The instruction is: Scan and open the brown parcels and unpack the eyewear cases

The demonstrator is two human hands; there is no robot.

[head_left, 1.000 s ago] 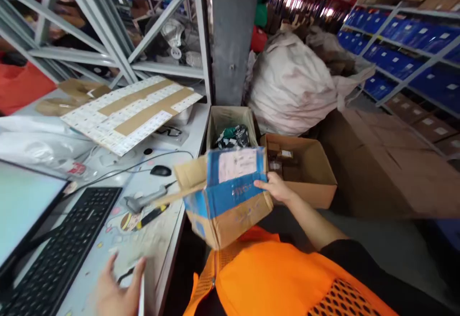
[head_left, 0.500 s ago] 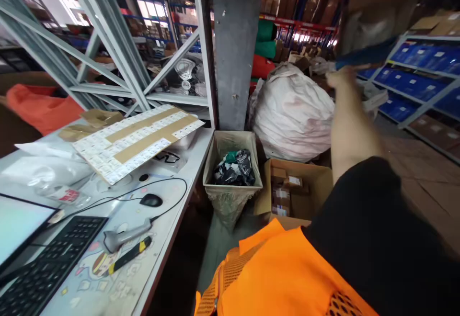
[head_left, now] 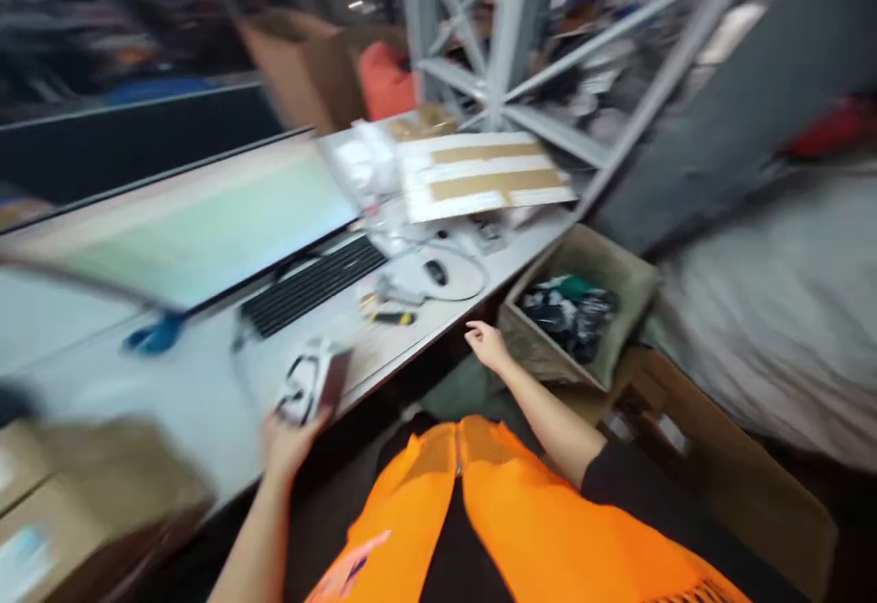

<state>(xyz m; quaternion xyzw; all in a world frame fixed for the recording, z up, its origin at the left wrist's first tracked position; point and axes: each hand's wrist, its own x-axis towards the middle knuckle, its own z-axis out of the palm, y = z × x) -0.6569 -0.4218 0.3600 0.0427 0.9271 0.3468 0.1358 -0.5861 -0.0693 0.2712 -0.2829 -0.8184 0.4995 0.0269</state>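
Observation:
My left hand (head_left: 291,443) grips a small box (head_left: 311,382) with black-and-white print on top and a dark reddish side, at the desk's front edge. My right hand (head_left: 485,344) hangs by the desk edge beside the waste bin, fingers loosely bent and apart, with nothing in it. On the desk between them lie a black-and-yellow utility knife (head_left: 392,317), a grey barcode scanner (head_left: 399,290) and a black mouse (head_left: 436,272). Behind the box sits a black keyboard (head_left: 315,283). The picture is blurred by motion.
A wide monitor (head_left: 206,219) stands at the back left of the desk (head_left: 184,402). Brown cartons (head_left: 102,493) are at the lower left. A lined bin (head_left: 634,283) with black plastic and an open cardboard box (head_left: 740,493) stand right. A label-covered board (head_left: 486,174) lies at the desk's far end.
The view has swung left and down over the desk. My right arm, stretched out at the right holding something blurred, is now drawn back, its hand empty. My left hand with the box has come into view.

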